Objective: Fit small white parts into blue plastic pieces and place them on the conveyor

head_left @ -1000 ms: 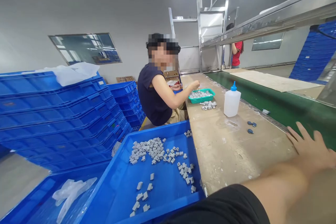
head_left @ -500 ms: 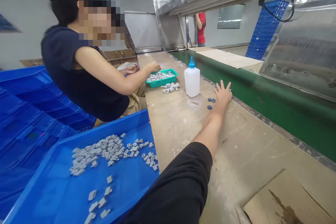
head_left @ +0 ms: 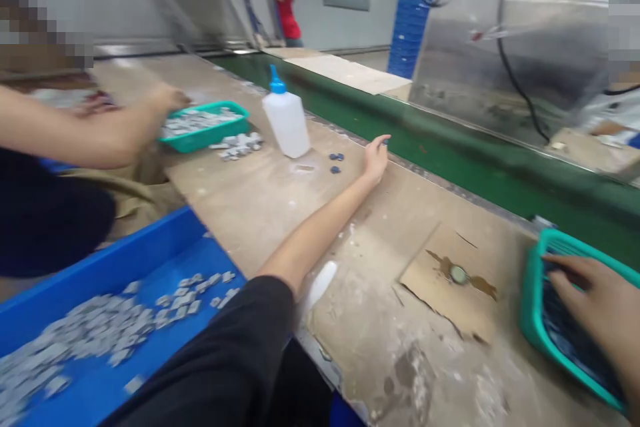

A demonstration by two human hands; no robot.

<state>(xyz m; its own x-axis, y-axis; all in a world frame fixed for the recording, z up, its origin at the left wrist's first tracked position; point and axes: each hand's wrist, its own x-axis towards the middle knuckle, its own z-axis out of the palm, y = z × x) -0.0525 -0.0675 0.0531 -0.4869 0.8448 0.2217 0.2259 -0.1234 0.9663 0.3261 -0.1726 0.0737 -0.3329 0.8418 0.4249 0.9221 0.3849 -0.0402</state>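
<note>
My left hand is stretched over the far side of the worktable, fingers curled in around a small dark piece that peeks out at the fingertips. Just left of it lie several similar dark pieces on the table. At the right edge, my right hand reaches over a green basket holding dark pieces. Its thumb and forefinger are apart, close to the basket's inner wall; the other fingers are hidden. A white squeeze bottle with a blue nozzle stands beyond the loose dark pieces.
A blue bin with grey pieces is at lower left. A co-worker's arm reaches near another green basket of grey pieces. Cardboard with a small round lid-like thing lies mid-table. A green conveyor belt runs behind.
The view has swung right, bringing the dark-piece basket and my right hand into sight. My left hand's spread fingers have closed on a small dark piece.
</note>
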